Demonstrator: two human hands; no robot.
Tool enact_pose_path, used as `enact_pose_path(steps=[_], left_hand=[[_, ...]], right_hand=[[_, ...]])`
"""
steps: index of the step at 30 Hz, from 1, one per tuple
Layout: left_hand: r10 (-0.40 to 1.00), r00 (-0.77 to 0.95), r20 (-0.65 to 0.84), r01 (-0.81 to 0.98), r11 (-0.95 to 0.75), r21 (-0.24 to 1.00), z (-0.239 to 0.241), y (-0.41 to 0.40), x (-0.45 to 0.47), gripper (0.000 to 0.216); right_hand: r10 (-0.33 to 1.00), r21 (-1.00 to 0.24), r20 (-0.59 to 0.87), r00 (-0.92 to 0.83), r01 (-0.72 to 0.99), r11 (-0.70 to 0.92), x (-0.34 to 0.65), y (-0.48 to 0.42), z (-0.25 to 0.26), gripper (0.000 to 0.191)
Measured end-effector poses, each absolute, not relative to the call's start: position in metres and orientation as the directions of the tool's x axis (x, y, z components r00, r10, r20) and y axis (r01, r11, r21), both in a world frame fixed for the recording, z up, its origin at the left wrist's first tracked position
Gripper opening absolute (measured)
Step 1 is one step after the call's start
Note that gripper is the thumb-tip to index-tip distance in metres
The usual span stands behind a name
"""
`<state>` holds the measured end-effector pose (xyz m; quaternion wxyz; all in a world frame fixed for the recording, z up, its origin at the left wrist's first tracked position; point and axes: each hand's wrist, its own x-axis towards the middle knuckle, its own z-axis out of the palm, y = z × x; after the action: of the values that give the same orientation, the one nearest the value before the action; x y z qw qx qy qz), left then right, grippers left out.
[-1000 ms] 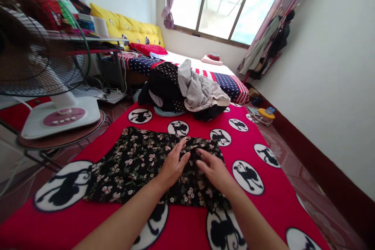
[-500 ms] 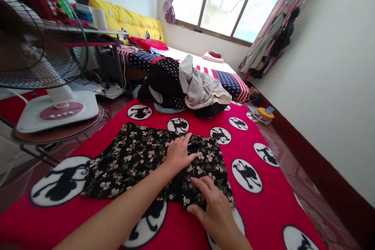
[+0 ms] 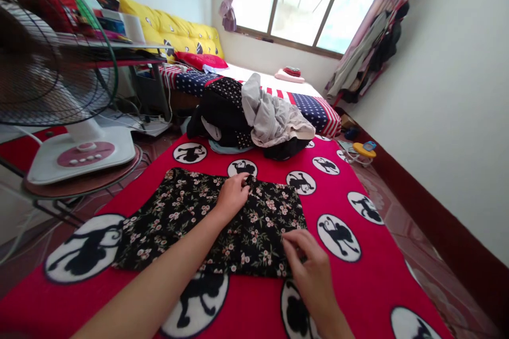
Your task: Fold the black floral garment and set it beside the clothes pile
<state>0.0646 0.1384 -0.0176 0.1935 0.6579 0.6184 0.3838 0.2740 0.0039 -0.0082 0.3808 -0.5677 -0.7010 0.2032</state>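
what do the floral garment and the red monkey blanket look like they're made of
The floral garment looks like thin woven fabric, matte, perhaps rayon or cotton: it lies flat with soft creases where the left hand and right hand pinch its edges. The red blanket looks like fleece or plush, with a fuzzy, slightly napped surface.

- The fan (image 3: 47,63) is cut off by the left edge.
- The right hand (image 3: 314,275) covers the garment's (image 3: 207,217) near corner.
- Pile (image 3: 254,116) items cannot be told apart.
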Motion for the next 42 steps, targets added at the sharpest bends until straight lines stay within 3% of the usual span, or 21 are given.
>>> enact_pose_path(steps=[2, 4, 7, 11, 15, 18, 22, 26, 29, 33, 38, 40, 42], left_hand=[[0.919, -0.064, 0.389, 0.748, -0.214, 0.628, -0.014, 0.125, 0.067, 0.047], [0.875, 0.064, 0.479, 0.817, -0.322, 0.478, -0.013, 0.112, 0.072, 0.054], [0.862, 0.349, 0.367, 0.811, -0.474, 0.343, -0.02, 0.095, 0.078, 0.063], [0.893, 0.402, 0.204, 0.814, -0.451, 0.367, -0.031, 0.086, 0.077, 0.074], [0.901, 0.4, 0.169, 0.725, -0.424, 0.543, -0.024, 0.086, 0.067, 0.072], [0.942, 0.265, 0.206, 0.546, -0.323, 0.773, -0.015, 0.082, 0.059, 0.066], [0.987, 0.127, 0.103, 0.065, -0.112, 0.992, -0.006, 0.071, 0.045, 0.07], [0.986, 0.13, -0.102, -0.363, 0.143, 0.921, 0.008, 0.058, 0.017, 0.069], [0.989, 0.105, -0.102, -0.493, 0.141, 0.858, 0.022, 0.049, -0.015, 0.064], [0.988, -0.04, -0.148, -0.405, 0.119, 0.906, 0.032, 0.039, -0.066, 0.065], [0.931, -0.342, -0.131, -0.053, 0.12, 0.991, 0.015, 0.035, -0.12, 0.079], [0.911, -0.407, -0.059, 0.084, 0.102, 0.991, 0.002, 0.034, -0.131, 0.09], [0.908, -0.418, -0.002, 0.249, 0.117, 0.961, -0.008, 0.031, -0.136, 0.094]], right_hand=[[0.943, -0.691, 0.323, 0.075, 0.7, 0.181, 0.299, 0.019, -0.01, 0.023], [0.955, -0.673, 0.251, 0.159, 0.738, 0.054, 0.318, 0.032, -0.013, 0.036], [0.972, -0.659, 0.071, 0.223, 0.742, -0.122, 0.33, 0.044, -0.02, 0.055], [0.978, -0.772, -0.029, 0.207, 0.616, -0.153, 0.319, 0.043, -0.024, 0.052], [0.961, -0.949, -0.227, 0.157, 0.187, -0.255, 0.303, 0.037, -0.013, 0.048], [0.921, -0.916, -0.383, 0.073, -0.163, -0.368, 0.29, 0.034, 0.006, 0.049], [0.933, -0.901, -0.356, 0.046, -0.284, -0.329, 0.258, 0.036, 0.036, 0.061], [0.974, -0.939, -0.216, -0.074, -0.259, -0.228, 0.202, 0.045, 0.057, 0.063], [0.969, -0.94, -0.135, -0.206, -0.284, -0.191, 0.146, 0.052, 0.06, 0.066], [0.944, -0.946, -0.056, -0.326, -0.285, -0.155, 0.064, 0.055, 0.041, 0.068], [0.841, -0.968, -0.106, -0.53, -0.138, -0.209, 0.007, 0.038, 0.002, 0.078], [0.844, -0.986, -0.054, -0.534, -0.103, -0.128, 0.015, 0.028, -0.006, 0.061], [0.9, -0.997, 0.08, -0.428, -0.037, 0.071, 0.037, 0.021, -0.008, 0.034]])
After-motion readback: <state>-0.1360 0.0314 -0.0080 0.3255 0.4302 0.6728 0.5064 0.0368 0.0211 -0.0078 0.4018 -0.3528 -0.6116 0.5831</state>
